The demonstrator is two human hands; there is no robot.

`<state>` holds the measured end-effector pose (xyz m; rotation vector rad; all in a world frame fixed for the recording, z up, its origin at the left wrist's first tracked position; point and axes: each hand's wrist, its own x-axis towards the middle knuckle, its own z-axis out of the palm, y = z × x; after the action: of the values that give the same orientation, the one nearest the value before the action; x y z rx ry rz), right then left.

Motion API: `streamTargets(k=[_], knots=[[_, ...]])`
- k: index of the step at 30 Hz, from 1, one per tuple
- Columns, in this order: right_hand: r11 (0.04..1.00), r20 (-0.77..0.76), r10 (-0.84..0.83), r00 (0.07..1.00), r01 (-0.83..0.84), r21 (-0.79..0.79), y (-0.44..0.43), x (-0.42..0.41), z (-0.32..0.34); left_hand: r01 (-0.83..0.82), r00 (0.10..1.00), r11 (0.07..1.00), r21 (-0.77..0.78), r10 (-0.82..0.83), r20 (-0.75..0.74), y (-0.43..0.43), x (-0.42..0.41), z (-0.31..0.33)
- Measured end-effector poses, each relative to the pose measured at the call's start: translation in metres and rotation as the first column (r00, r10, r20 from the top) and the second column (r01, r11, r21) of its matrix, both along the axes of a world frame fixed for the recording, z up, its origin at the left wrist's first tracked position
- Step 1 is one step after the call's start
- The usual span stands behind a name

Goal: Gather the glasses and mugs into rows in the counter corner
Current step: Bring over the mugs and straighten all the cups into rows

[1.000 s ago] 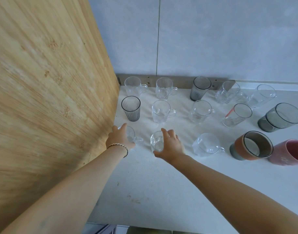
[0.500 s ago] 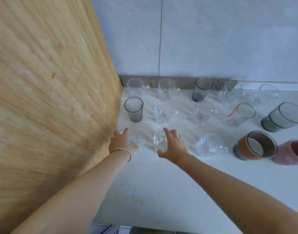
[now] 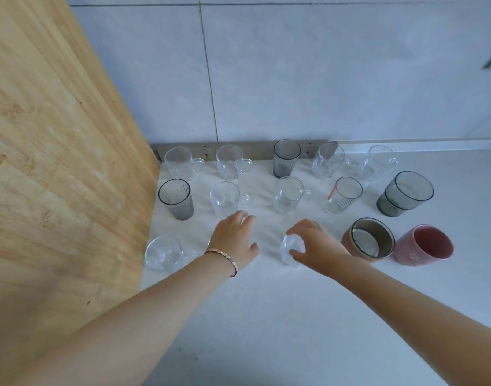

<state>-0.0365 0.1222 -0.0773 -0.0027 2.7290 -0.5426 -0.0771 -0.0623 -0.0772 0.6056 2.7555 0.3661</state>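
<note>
Wooden side panel (image 3: 57, 168) bounds the counter (image 3: 266, 316) on the left; tiled wall (image 3: 294, 79) along the back edge.

Front row, next to the panel: clear glass mug (image 3: 163, 254) standing free, nothing touching it. Left hand (image 3: 234, 239), w/ bracelet (image 3: 223, 256) at the wrist, is just right of it, palm down, fingers loosely spread, grasping nothing. Right hand (image 3: 315, 246) is curled over a small clear glass (image 3: 290, 250), fingers on its top and side. Right of that: brown cup (image 3: 371, 242), then pink mug (image 3: 424, 249), touching or nearly so.

Middle row, L to R: ribbed grey tumbler (image 3: 176, 199), two clear mugs, striped glass (image 3: 343, 195), big smoked glass (image 3: 405, 193).

Back row along the back edge: two clear mugs, 2nd grey tumbler (image 3: 286, 158), two more clear mugs.
</note>
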Motion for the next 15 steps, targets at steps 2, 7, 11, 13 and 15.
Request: streamTargets(k=[2, 7, 11, 13, 15], knots=[[0.999, -0.002, -0.035, 0.999, 0.035, 0.038, 0.034, 0.006, 0.004, 0.080, 0.994, 0.996, -0.045, -0.077, 0.071, 0.033, 0.007, -0.004], [0.982, -0.044, -0.176, 0.983, 0.178, 0.058, 0.104, 0.023, 0.004, 0.063, 0.982, 0.982, -0.177, -0.029, 0.188, 0.092, 0.011, -0.022], [0.977, 0.014, -0.189, 0.982, 0.187, 0.103, 0.140, 0.031, -0.003, 0.010, 0.974, 0.980, -0.199, 0.036, 0.225, 0.113, 0.015, -0.030], [0.974, 0.069, -0.217, 0.974, 0.211, 0.084, 0.149, 0.028, -0.007, -0.056, 0.977, 0.973, -0.224, 0.099, 0.187, 0.118, 0.017, -0.031], [0.972, 0.092, -0.235, 0.968, 0.233, 0.028, 0.153, 0.025, -0.011, -0.140, 0.969, 0.961, -0.237, 0.182, 0.168, 0.119, 0.019, -0.032]])
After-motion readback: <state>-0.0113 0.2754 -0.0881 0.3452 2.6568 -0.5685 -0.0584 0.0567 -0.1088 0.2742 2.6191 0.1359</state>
